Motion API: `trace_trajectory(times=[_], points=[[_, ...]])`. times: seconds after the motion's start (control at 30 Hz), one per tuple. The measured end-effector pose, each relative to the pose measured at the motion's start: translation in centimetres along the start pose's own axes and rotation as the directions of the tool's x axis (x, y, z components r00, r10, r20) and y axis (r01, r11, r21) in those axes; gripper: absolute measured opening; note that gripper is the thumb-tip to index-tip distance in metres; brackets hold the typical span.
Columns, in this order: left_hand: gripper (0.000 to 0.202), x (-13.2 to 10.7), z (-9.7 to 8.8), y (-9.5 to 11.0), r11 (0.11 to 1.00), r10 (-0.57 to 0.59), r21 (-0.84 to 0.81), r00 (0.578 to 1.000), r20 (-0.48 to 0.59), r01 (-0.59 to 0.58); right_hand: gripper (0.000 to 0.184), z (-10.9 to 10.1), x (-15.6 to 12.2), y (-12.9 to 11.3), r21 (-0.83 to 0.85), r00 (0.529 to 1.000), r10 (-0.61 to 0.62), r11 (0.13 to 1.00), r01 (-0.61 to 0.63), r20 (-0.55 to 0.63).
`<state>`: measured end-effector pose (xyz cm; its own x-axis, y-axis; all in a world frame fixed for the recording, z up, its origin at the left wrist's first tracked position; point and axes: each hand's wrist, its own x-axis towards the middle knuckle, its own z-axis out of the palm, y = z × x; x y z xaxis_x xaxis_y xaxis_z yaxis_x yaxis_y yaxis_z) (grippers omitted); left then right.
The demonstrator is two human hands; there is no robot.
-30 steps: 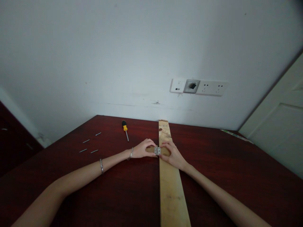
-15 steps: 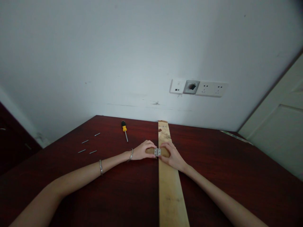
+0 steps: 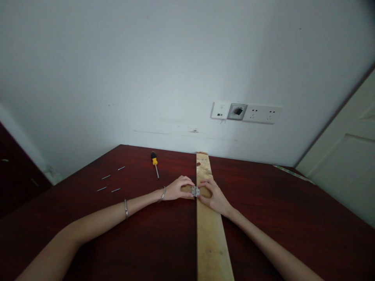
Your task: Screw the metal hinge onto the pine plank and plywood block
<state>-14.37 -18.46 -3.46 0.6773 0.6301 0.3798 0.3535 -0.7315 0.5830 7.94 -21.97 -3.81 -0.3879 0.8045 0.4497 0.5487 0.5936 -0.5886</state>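
A small silver hinge (image 3: 195, 191) with screw holes lies at the left edge of a long wooden board (image 3: 211, 234). Thumb and fingers of my left hand (image 3: 178, 188) pinch the hinge from its left side. From the right, my right hand (image 3: 215, 197) pinches its other leaf, with the wrist resting over the board. A small piece of wood (image 3: 186, 191) shows between my left thumb and fingers, partly covered by them. Beyond my left hand lies a screwdriver (image 3: 155, 164) with a black and yellow handle, its shaft pointing toward me.
Several loose screws (image 3: 106, 177) lie on the left of the dark red table (image 3: 140, 242). The board reaches the white wall (image 3: 164, 70) at the back. Wall sockets (image 3: 246, 113) sit above the table, and a pale door (image 3: 351, 156) stands on the right.
The hinge's leaves look slightly turned between my fingers. Both hands stay at the same place on the board, and the view has tipped up a little.
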Motion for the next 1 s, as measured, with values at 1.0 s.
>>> trace_trajectory(times=[1.0], points=[[0.050,-0.24,0.41,-0.15,0.999,0.001,0.052,1.000,0.012,-0.001,0.027,-0.42,-0.03,0.58,0.010,0.999,-0.047,0.999,0.046,0.023]])
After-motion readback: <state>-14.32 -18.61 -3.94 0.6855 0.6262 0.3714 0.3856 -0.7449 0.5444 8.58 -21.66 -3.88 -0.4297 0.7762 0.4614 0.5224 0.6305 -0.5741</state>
